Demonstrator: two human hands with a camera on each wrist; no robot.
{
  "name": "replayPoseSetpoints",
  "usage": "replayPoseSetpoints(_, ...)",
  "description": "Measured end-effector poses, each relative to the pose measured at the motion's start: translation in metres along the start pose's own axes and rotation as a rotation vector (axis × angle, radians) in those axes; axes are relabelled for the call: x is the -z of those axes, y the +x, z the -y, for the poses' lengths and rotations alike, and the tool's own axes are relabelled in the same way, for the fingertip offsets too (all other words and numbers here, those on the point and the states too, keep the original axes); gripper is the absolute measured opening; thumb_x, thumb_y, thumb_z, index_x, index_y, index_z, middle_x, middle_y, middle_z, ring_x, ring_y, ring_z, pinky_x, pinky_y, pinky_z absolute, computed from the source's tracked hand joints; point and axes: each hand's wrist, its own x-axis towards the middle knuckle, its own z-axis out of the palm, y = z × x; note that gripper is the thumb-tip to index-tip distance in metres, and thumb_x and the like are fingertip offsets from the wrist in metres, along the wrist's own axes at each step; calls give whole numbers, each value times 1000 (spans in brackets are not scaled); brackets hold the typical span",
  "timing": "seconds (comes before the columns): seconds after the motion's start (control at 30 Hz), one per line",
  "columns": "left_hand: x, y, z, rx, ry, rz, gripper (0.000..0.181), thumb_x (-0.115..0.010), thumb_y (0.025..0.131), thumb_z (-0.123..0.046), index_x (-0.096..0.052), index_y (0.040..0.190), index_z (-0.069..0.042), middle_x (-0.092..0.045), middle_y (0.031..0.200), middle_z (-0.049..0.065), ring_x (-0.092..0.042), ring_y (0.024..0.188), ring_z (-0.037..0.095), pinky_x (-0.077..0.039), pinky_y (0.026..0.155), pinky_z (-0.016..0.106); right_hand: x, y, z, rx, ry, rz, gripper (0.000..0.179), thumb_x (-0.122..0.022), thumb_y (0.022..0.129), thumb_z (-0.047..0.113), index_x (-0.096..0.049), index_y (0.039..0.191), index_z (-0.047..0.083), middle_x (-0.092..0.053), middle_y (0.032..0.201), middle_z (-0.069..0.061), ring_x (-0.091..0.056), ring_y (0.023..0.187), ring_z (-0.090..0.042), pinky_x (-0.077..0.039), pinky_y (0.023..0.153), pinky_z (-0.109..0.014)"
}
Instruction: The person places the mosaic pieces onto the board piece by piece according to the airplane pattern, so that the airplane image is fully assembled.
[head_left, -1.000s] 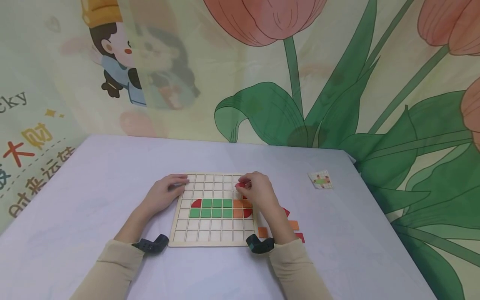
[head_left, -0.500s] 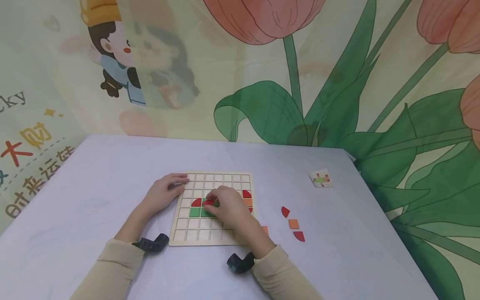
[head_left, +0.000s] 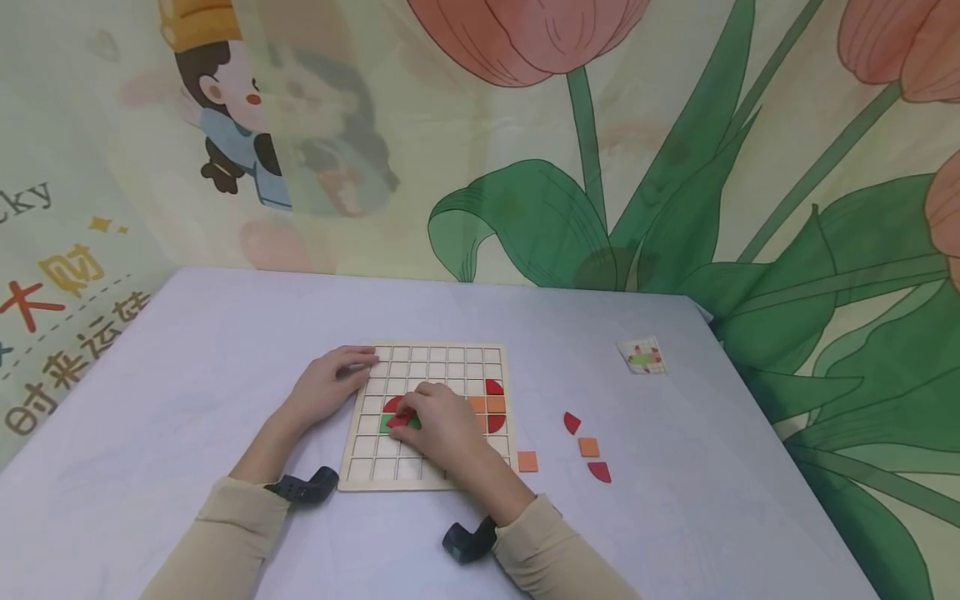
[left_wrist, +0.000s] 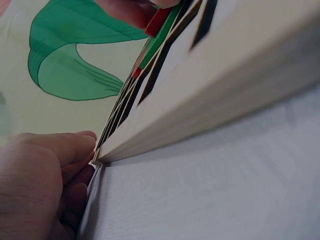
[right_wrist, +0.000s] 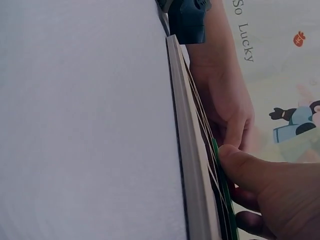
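Observation:
A wooden grid board (head_left: 390, 486) lies on the white table. My right hand (head_left: 446, 425) is over its left-middle part and pinches a red quarter-round tile (head_left: 398, 421) above the green tiles (head_left: 384, 426), several of which the hand hides. Another red tile (head_left: 392, 403) sits in the grid just behind the held one. Orange tiles (head_left: 496, 405) and two red quarter-round tiles (head_left: 494, 387) fill cells at the board's right side. My left hand (head_left: 330, 385) touches the board's far left edge with its fingertips; in the left wrist view, its fingers (left_wrist: 77, 147) meet the board's corner.
Right of the board lie loose tiles: an orange square (head_left: 528, 462), a second orange square (head_left: 588, 447) and two red quarter-rounds (head_left: 599, 472). A small pattern card (head_left: 642, 357) lies farther back on the right. Behind the table hangs a printed backdrop (head_left: 525, 217).
My right hand has carried the red tile from the board's right side leftward, then slightly nearer to me, over the green tiles. The left hand has stayed at the left edge.

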Motion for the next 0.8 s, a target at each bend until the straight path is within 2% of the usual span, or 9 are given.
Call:
replayPoseSetpoints(0.2,-1,1,2,0,-5,-2,31,-58,94,-17,-63,124,-10,-52,139,10,-40,136,34,-31,111,54,9,1,0,-4,15,27,28,-72,80,48,-71,100,27,-61,92,14,-58,87,-6,-49,71,-17)
replayPoseSetpoints(0.4,-1,1,1,19,-2,11,31,-57,94,-18,-62,124,-11,-51,140,9,-38,137,34,-30,112,55,20,2,1,-40,6,87,23,-72,82,44,-72,98,28,-63,85,16,-57,77,-2,-44,60,-16)
replayPoseSetpoints(0.6,-1,1,1,22,-5,18,32,-57,94,-19,-62,125,-11,-51,140,9,-37,137,34,-30,112,55,16,0,3,-27,-25,93,18,-73,82,41,-72,94,28,-66,86,15,-58,79,-4,-44,59,-16)
replayPoseSetpoints(0.8,-1,1,0,18,-6,7,31,-57,94,-18,-62,124,-11,-51,140,10,-38,137,35,-29,112,55,10,0,3,-2,-57,65,19,-73,82,40,-72,97,28,-64,87,15,-56,76,-3,-43,58,-15)
